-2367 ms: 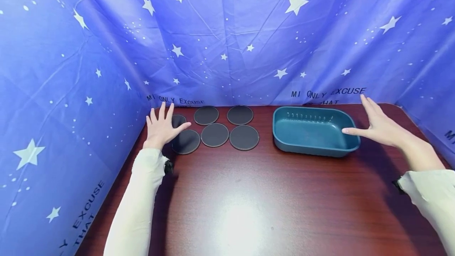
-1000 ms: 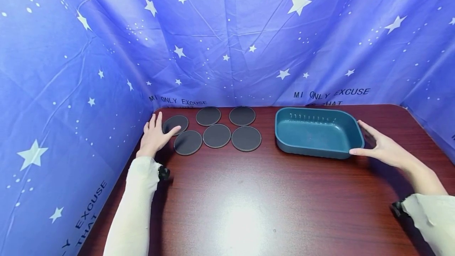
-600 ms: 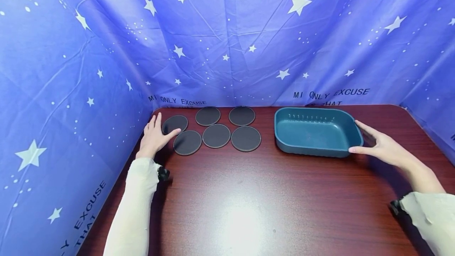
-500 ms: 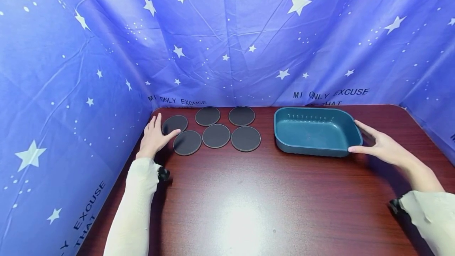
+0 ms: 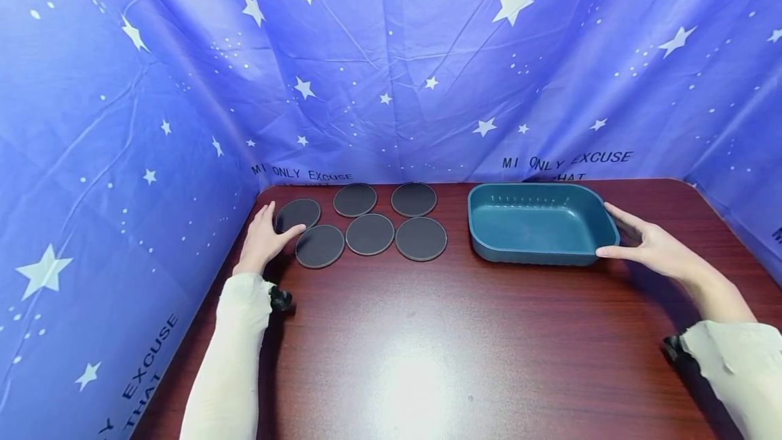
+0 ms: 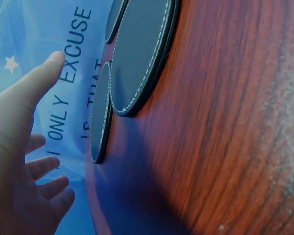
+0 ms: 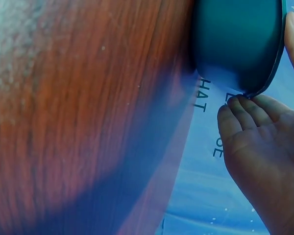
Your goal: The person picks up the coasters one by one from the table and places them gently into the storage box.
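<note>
Several round black coasters with pale stitched edges lie on the table at left. My left hand (image 5: 263, 240) is beside the leftmost coaster (image 5: 298, 214), the thumb stretched out over its near edge in the head view. In the left wrist view, that thumb and the loosely bent fingers hold nothing, and coasters (image 6: 139, 54) lie beyond them. A teal rectangular basin (image 5: 540, 257) with rounded corners, nothing inside, stands at the back right. My right hand (image 5: 656, 246) holds its right end, thumb on the front corner and fingers at the back one. Fingertips meet the basin's edge (image 7: 240, 44) in the right wrist view.
Below lies a glossy reddish-brown wooden table (image 5: 489, 331) with a bright light reflection. Blue starred curtains (image 5: 391, 87) with printed lettering hang along the table's back and sides. Two more coasters (image 5: 414, 199) (image 5: 421, 238) lie between the left group and the basin.
My right hand has come down from over the basin to its right end, and the basin has shifted slightly left. My left hand has lowered beside the leftmost coaster. The coasters have not moved.
</note>
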`<state>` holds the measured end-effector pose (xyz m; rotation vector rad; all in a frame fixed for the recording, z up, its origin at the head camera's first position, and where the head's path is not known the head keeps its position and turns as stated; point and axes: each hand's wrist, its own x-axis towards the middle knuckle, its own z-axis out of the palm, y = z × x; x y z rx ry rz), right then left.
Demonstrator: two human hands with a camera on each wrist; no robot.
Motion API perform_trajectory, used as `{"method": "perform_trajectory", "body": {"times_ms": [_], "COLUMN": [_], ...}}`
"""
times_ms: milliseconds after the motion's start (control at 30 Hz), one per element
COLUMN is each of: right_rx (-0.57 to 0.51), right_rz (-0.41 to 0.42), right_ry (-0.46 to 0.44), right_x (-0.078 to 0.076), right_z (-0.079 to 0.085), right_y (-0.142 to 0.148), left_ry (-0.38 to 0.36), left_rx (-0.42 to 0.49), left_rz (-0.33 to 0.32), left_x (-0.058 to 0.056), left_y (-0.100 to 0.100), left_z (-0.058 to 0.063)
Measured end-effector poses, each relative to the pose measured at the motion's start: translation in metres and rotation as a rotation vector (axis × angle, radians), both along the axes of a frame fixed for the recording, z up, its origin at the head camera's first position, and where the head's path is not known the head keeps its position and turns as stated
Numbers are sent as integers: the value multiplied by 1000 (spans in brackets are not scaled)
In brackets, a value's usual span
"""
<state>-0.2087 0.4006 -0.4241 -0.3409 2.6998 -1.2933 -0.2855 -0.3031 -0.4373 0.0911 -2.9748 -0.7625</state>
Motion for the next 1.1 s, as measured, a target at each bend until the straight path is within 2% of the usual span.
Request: {"method": "perform_trajectory", "body": {"times_ms": [167, 467, 633, 767, 1100], "right_rx": [3, -18, -25, -18, 9], "right_rz": [10, 24, 22, 37, 22], "right_ry": [-3, -5, -6, 1, -16], "right_x": [-2, -7, -6, -7, -8], "right_z": [2, 0, 1, 1, 1], "right_y": [0, 0, -1, 0, 1], "left_ry": [19, -15, -10, 4, -32], "left_rx": [90, 221, 287, 285, 155], "left_rz": [-6, -21, -15, -6, -1], "left_x": [-2, -4, -8, -9, -13], "left_y": [-7, -23, -27, -28, -21], "left_z": [-6, -15, -20, -23, -23]}}
